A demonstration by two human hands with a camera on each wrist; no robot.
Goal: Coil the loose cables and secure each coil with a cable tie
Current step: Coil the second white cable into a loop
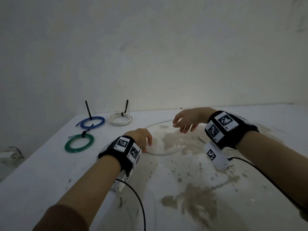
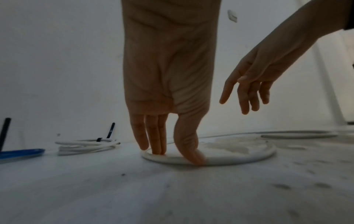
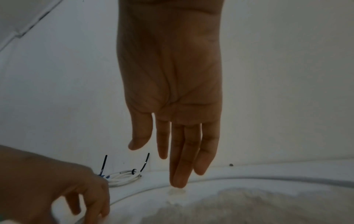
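Left wrist view: L hand [image 2: 168, 91] fingertips + thumb press loose white cable [image 2: 229, 161] on table [image 2: 134, 197]; R hand [image 2: 254, 78] hovers, fingers relaxed, empty.

Left arm [image 1: 93, 185]: is stretched forward from the near left, forearm bared.
Left hand [image 1: 141, 136]: is held low near the centre, back turned up; its fingers [image 2: 153, 136] are pointed straight down and kept together, with the thumb set beside them.
Right arm [image 1: 270, 150]: is brought in from the near right and raised higher.
Right hand [image 1: 186, 121]: is held farther and to the right, wrist bent; its fingers [image 3: 184, 151] are hung loosely downward, nothing gripped.
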